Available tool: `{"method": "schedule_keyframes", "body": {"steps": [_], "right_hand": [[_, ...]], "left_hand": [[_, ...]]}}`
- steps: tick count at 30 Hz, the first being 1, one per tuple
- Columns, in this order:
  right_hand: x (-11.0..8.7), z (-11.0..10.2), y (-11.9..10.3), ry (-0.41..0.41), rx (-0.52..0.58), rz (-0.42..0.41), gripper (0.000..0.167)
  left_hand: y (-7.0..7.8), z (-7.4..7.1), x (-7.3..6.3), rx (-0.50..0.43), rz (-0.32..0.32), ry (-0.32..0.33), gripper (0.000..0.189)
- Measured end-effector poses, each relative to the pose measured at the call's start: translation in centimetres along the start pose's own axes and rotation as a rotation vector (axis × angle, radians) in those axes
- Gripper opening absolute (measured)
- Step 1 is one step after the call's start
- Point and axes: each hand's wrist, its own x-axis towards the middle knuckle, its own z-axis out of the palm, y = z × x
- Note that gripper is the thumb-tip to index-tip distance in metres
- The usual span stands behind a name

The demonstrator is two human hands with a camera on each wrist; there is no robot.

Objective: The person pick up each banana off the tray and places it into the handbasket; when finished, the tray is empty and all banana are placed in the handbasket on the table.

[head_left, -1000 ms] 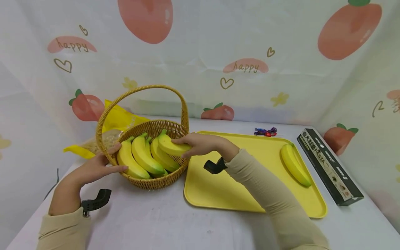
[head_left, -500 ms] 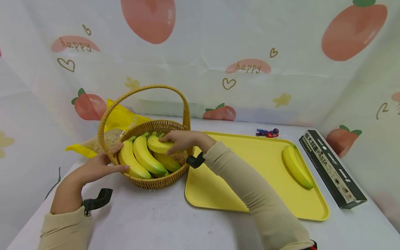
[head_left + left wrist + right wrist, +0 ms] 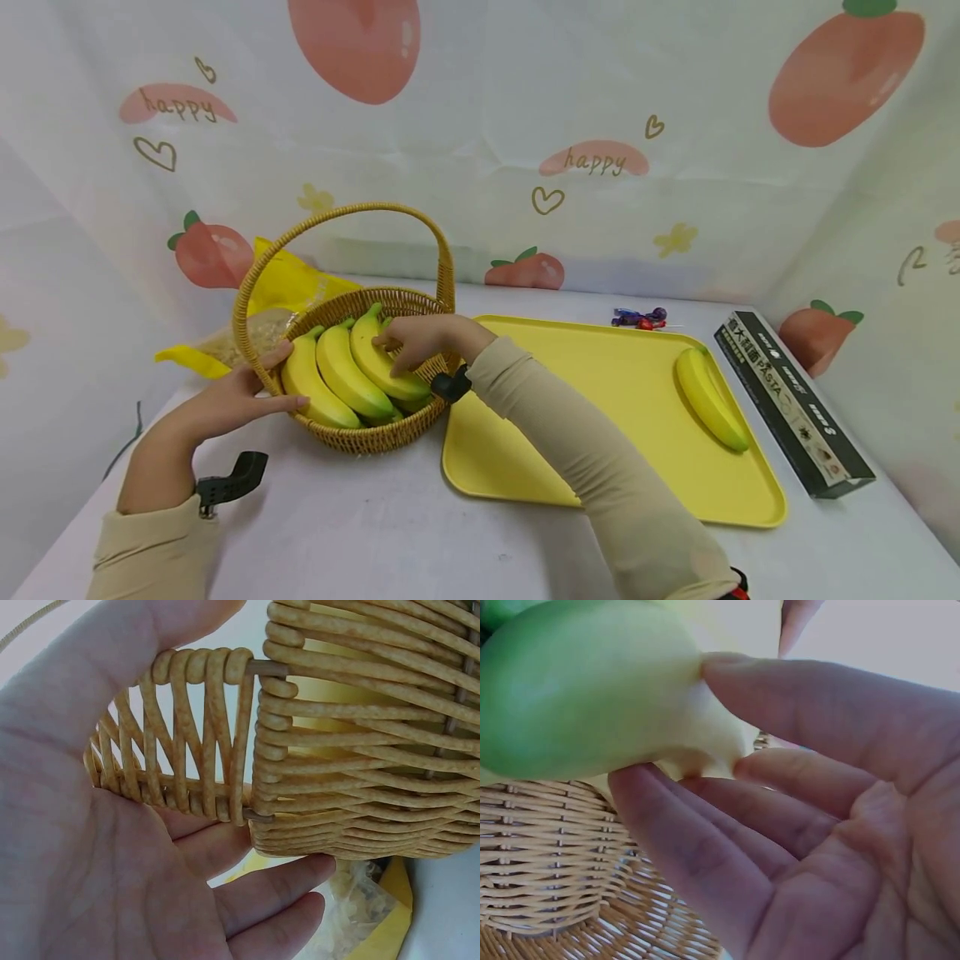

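Observation:
The wicker basket (image 3: 367,442) with its tall arched handle stands left of centre, holding several yellow bananas with green tips. My left hand (image 3: 232,404) grips it at its left side; in the left wrist view the thumb and fingers of that hand (image 3: 112,847) lie on either side of the handle's base. Over the basket's right part, my right hand (image 3: 423,337) holds the rightmost banana (image 3: 382,367), which lies alongside the others. Seen from the right wrist, thumb and fingertips pinch the side of this banana (image 3: 592,690) near its green end.
A yellow tray (image 3: 525,467) lies right of the basket, with one banana (image 3: 708,400) near its right edge. Beyond it are a black pasta box (image 3: 795,404) and some wrapped candies (image 3: 639,318). A yellow bag (image 3: 292,283) sits behind the basket. Printed cloth hangs at the back.
My right hand has moved left, bringing its banana from over the basket's right rim down beside the other bananas and turning it in line with them. The left hand keeps its place.

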Motion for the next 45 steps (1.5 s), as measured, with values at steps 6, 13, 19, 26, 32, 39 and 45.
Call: {"method": "schedule_keyframes", "body": {"steps": [6, 13, 19, 26, 32, 39, 45], "right_hand": [[-0.1, 0.2, 0.1, 0.033, 0.105, 0.034, 0.063], [0.0, 0.3, 0.7, -0.004, 0.262, 0.028, 0.029], [0.2, 0.4, 0.9, -0.029, 0.304, 0.004, 0.044], [0.1, 0.5, 1.2, -0.001, 0.284, 0.037, 0.007], [-0.6, 0.3, 1.6, 0.055, 0.227, 0.032, 0.049], [-2.9, 0.0, 2.7, 0.121, 0.162, -0.067, 0.049], [-6.1, 0.4, 3.7, 0.216, 0.177, -0.103, 0.056]], "left_hand": [[0.1, 0.0, -0.1, 0.014, -0.002, 0.006, 0.094], [0.2, 0.0, -0.1, -0.012, 0.011, 0.001, 0.095], [0.1, -0.1, -0.1, 0.008, 0.009, 0.002, 0.094], [0.4, -0.1, -0.2, -0.006, 0.011, -0.005, 0.095], [0.3, -0.1, 0.0, -0.003, 0.01, -0.002, 0.095], [0.3, 0.0, 0.0, -0.003, 0.01, 0.002, 0.094], [0.3, 0.0, -0.1, 0.023, -0.008, 0.0, 0.095]]}}
